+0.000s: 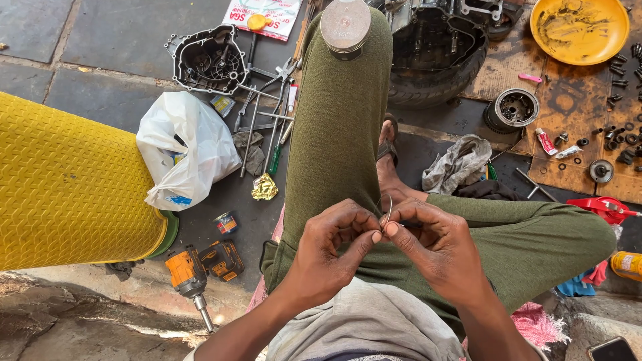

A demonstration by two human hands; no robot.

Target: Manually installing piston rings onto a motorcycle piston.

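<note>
My left hand [331, 244] and my right hand [431, 241] meet over my lap, both pinching a thin metal ring [388, 208] that stands on edge between the fingertips. I sit with my legs in olive trousers. A silver piston [345, 27] rests on my raised left knee, crown toward the camera.
A yellow textured drum [67, 184] stands at left beside a white plastic bag [184, 150]. An orange cordless impact wrench [190, 277] lies on the floor. Wrenches and screwdrivers [267, 120], an engine cover [207, 60], an engine block [435, 47], a yellow oily pan [578, 30], rags and loose bolts lie around.
</note>
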